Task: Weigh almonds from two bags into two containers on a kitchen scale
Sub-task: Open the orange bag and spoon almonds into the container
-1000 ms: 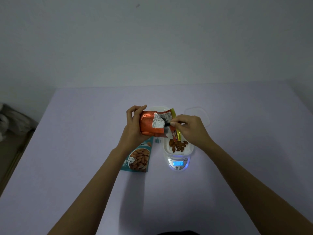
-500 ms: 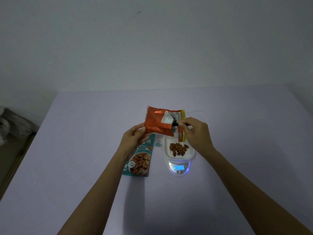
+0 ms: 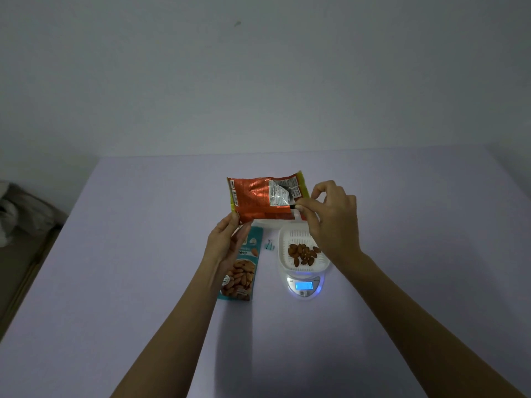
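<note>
We seem to be opening the orange almond bag (image 3: 255, 200): left hand (image 3: 227, 245) pinches its corner, right hand (image 3: 336, 222) pinches its black clip (image 3: 293, 206); unclipping likely comes next.

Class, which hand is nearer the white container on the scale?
Right. The right hand overlaps the container at its far rim, pinching a black clip on the orange bag; the left hand holds that bag's corner, left of the container, above the teal bag.
</note>
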